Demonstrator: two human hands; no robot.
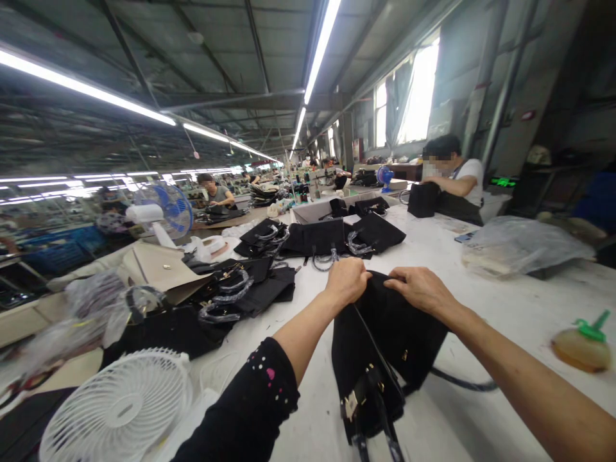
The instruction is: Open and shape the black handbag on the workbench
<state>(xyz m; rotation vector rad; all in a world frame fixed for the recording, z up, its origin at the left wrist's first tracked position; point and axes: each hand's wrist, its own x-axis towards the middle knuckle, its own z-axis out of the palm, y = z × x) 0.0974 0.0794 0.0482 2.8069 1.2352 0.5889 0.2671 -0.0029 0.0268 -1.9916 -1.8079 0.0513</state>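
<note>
A black bag (385, 327) with gold-coloured fittings lies at the near middle of the white table, its dark handles pointing toward me. My left hand (347, 281) is closed on the far edge of the bag, fingers curled. My right hand (418, 287) pinches the same far edge a little to the right, thumb and fingers together on the black fabric. A gap separates the two hands. One handle reaches out from under the bag's right side, below my right forearm.
Black bags with wrapped handles (317, 237) lie beyond my hands, more (240, 289) at left. A white fan (120, 407) stands near left. On the right are a plastic bag (524, 244) and an amber bottle (582, 350). A person (469, 183) sits across the table (510, 314).
</note>
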